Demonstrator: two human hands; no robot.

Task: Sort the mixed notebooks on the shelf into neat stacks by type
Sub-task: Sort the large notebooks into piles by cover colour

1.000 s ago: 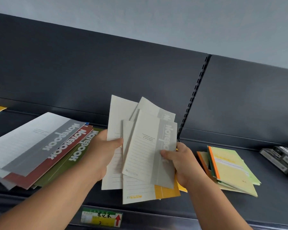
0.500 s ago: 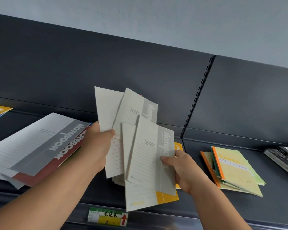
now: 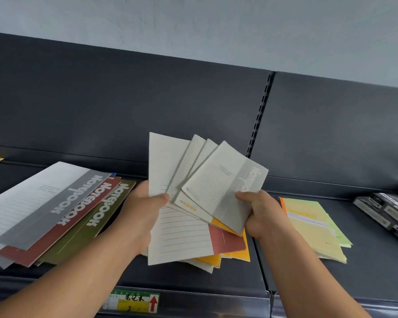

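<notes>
While the fan of small notebooks [image 3: 170,164] sits at frame centre over the shelf [image 3: 365,271], I see my left hand [image 3: 143,212] pinching its left edge, thumb on top; my right hand [image 3: 260,214] curls round the grey-banded top notebook [image 3: 225,187], whose long axis leans toward upper right. At lower left lie large notebooks [image 3: 55,214], at right yellow-green notebooks [image 3: 313,226].

One wide-angle view is taken from the head, behind and above the left hand [image 3: 145,210] and right hand [image 3: 260,214], and is aimed forward and slightly down. The fingers [image 3: 160,198] on the fanned notebooks [image 3: 216,184] are framed close at centre; the back panel [image 3: 101,111] is seen beyond them, the price label [image 3: 131,301] on the near side of them.
</notes>
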